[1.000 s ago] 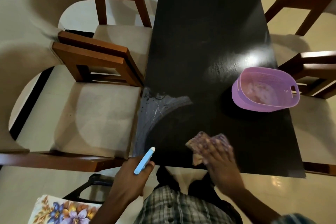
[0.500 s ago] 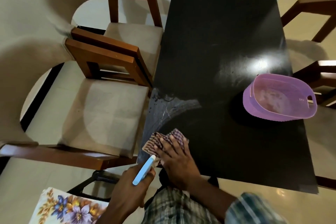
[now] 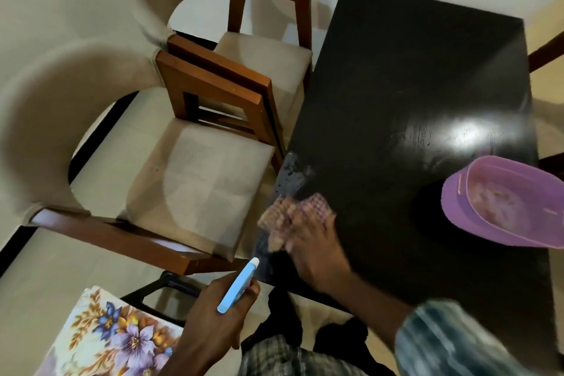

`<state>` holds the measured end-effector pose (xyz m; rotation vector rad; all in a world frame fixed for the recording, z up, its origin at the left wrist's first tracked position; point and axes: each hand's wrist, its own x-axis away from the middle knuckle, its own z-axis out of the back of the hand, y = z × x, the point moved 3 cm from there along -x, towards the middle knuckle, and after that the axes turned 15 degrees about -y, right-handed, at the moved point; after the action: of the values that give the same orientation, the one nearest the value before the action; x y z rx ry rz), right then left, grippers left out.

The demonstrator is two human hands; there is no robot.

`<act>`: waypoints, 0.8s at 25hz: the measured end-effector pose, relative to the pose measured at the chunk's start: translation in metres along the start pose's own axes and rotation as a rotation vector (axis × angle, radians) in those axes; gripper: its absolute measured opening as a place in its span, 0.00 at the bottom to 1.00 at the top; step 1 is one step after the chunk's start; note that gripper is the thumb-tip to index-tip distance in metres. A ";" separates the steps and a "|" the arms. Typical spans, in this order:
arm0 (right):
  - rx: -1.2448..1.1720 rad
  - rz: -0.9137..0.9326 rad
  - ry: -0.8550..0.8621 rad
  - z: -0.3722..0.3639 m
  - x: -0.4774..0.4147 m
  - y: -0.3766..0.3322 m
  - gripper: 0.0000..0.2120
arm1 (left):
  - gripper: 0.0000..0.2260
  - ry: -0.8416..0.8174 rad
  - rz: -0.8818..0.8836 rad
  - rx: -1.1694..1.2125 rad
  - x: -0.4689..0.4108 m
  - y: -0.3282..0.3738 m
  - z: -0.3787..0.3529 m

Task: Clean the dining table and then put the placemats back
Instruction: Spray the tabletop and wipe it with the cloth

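Observation:
The black dining table (image 3: 412, 94) fills the right of the head view. My right hand (image 3: 314, 247) presses a checked cloth (image 3: 293, 214) flat on the table near its left edge, beside a wet smeared patch (image 3: 291, 174); the hand is blurred by motion. Just off the table's near left corner, my left hand (image 3: 213, 314) grips a slim light-blue bottle (image 3: 239, 284). A floral placemat (image 3: 106, 336) lies at the bottom left, off the table.
A purple plastic basin (image 3: 457, 201) sits on the table's right side. Two wooden chairs with beige seats (image 3: 195, 180) stand close against the table's left edge. More chair frames (image 3: 546, 55) show at the far right. A lamp glare (image 3: 467, 131) reflects on the tabletop.
My right hand slid the cloth from the near middle of the table to the left edge, then forward onto the wet patch. My left hand kept holding the bottle.

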<state>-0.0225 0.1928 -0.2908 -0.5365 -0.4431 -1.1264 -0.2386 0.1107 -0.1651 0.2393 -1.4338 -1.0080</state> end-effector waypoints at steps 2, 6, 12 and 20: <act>0.086 0.294 -0.053 -0.033 0.028 -0.041 0.35 | 0.21 -0.007 0.016 -0.004 -0.005 -0.001 0.002; 0.297 0.391 0.018 0.012 -0.022 0.006 0.32 | 0.09 -0.034 -0.065 0.054 -0.012 0.009 0.002; -0.140 -0.162 -0.072 0.134 -0.137 0.082 0.30 | 0.07 0.005 -0.129 0.098 -0.009 0.009 0.007; 0.205 0.388 -0.032 -0.036 0.012 -0.066 0.34 | 0.08 0.025 -0.107 0.098 -0.019 0.007 0.008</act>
<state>-0.0771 0.1398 -0.3004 -0.4369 -0.4537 -0.6926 -0.2397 0.1310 -0.1720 0.4029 -1.4612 -1.0193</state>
